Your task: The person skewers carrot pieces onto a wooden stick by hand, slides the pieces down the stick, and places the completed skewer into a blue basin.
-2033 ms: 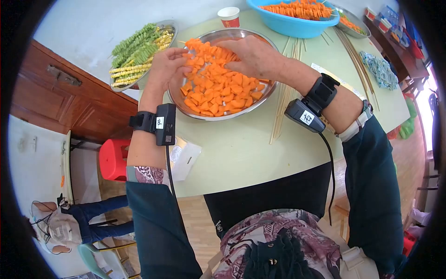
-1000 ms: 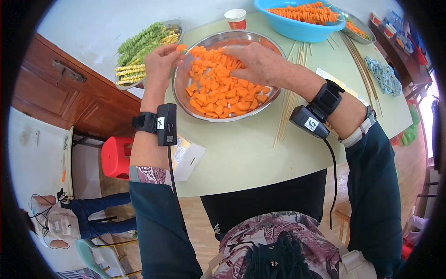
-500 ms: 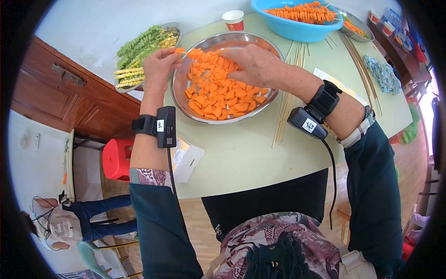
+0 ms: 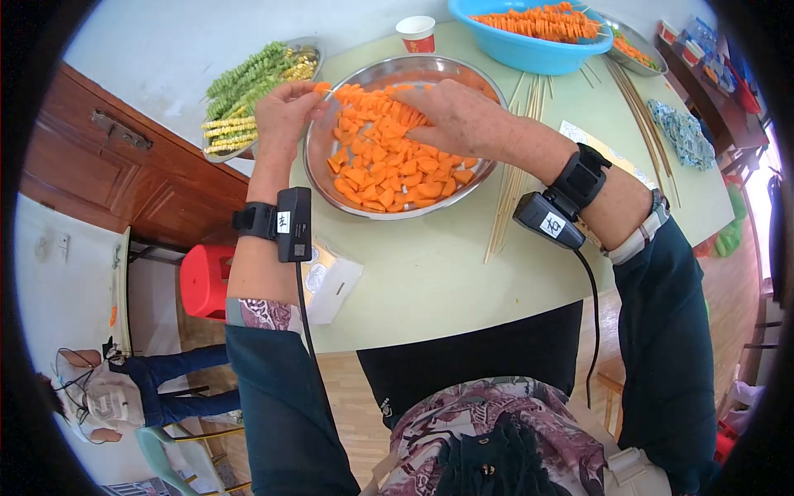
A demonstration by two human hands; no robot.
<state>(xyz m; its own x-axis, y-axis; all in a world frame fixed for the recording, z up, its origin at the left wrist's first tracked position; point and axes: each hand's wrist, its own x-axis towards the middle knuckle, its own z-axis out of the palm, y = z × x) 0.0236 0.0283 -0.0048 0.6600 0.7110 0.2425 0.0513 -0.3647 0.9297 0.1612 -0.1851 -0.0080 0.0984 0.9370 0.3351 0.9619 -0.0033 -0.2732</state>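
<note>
My left hand (image 4: 285, 112) is closed in a pinch on a carrot slice (image 4: 322, 87) at the left tip of a skewer, by the bowl's rim. A row of threaded carrot slices (image 4: 368, 101) stretches from near that tip to my right hand (image 4: 455, 120), whose fingers wrap round the row and hide its right end. Below both hands, loose carrot pieces (image 4: 393, 174) fill much of a wide steel bowl (image 4: 331, 194).
Green and yellow skewers lie on a metal tray (image 4: 318, 62) at the left. Behind the bowl stand a paper cup (image 4: 416, 37) and a blue basin (image 4: 513, 58) of carrot skewers. Bare sticks (image 4: 509, 207) lie right of the bowl, a small box (image 4: 335, 285) in front. Another person (image 4: 124, 397) is at far left.
My left hand has shifted very slightly upward, with the carrot slice still at the skewer's tip. My right hand keeps its hold in nearly the same place.
</note>
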